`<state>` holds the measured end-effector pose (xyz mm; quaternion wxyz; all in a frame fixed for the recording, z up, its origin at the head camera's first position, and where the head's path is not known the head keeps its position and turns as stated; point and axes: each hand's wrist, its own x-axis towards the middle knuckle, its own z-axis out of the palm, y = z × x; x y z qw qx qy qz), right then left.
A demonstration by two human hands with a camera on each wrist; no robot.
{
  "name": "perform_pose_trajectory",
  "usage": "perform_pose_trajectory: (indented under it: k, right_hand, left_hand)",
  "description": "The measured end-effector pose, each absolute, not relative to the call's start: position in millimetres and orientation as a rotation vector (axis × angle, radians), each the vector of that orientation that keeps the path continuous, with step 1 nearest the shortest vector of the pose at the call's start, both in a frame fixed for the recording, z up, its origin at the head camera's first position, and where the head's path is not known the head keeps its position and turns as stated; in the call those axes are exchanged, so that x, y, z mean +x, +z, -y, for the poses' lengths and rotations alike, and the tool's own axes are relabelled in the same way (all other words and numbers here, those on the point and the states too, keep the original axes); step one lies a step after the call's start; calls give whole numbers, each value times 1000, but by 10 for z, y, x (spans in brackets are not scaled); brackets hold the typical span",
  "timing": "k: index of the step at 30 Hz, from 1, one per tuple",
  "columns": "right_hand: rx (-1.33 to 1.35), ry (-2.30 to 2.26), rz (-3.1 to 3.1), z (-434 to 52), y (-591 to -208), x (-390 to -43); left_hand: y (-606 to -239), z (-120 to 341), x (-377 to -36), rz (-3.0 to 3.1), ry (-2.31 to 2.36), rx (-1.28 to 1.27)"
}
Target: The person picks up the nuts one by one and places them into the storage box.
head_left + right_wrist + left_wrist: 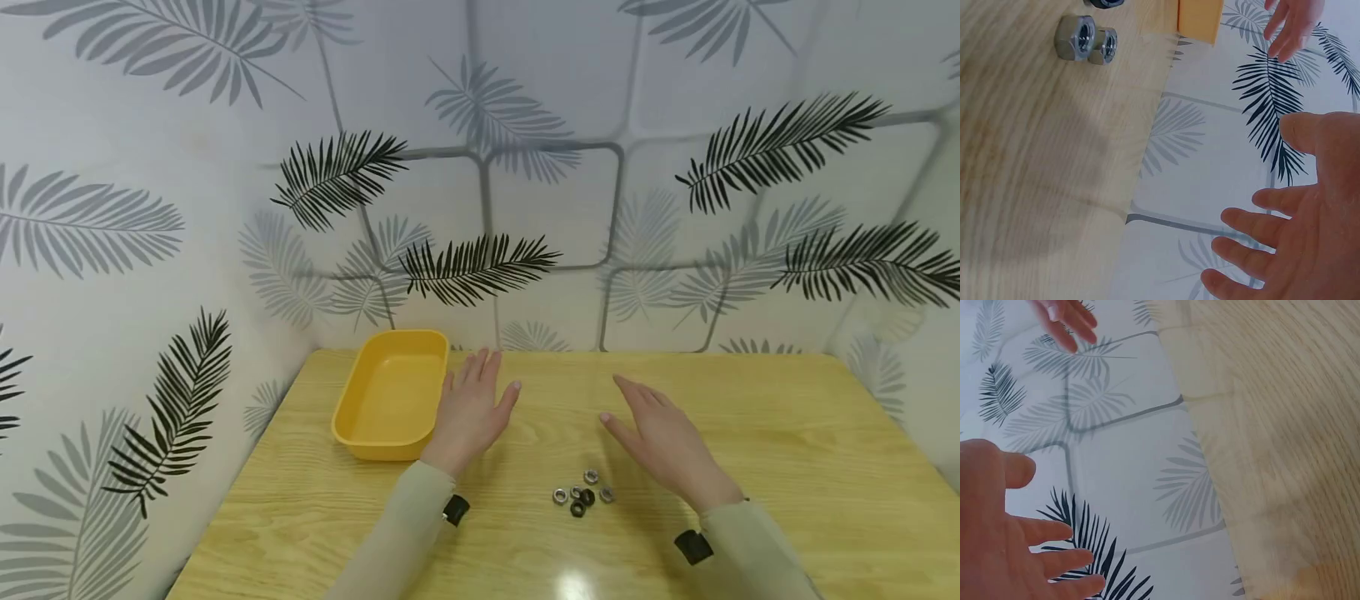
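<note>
Fingers [480, 371] on both hands are lying straight and slightly spread, gripping nothing, as I am watching from the head view. I am seeing the left hand [469, 413] hovering palm down just beside the right wall of a yellow tray [358, 433], and the right hand [660, 442] hanging over the wooden table [810, 467], up and to the right of a small cluster of nuts [582, 492]. Those nuts are lying on the table near the front, between the two sleeves and closer to the right hand, some silver and some dark, bunched together and touching. From the right wrist view I am getting what the head view is too small to give: two silver hex nuts [1085, 42] sitting side by side against each other with their threads showing, a dark one just at the top edge, and a corner of the tray beyond. That view is also showing the right palm open with its fingers apart. From the left wrist view I am seeing only bare table, the leaf-patterned wall [1116, 456] and the open left hand; no nuts and no tray are coming into it.
</note>
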<state>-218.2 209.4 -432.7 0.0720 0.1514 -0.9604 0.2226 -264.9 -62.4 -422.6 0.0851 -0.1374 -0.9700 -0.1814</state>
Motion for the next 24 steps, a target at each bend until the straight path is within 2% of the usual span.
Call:
perform_pose_trajectory:
  k: [12,24]
  right_hand:
    - [412,685,2862,-2141,-4418,-1999]
    - [402,718,2873,-2148,-4465,-1910]
  left_hand:
    - [-4161,889,-2497,2539,-630,-333]
    - [-4155,1307,-2534,2548,-715,-122]
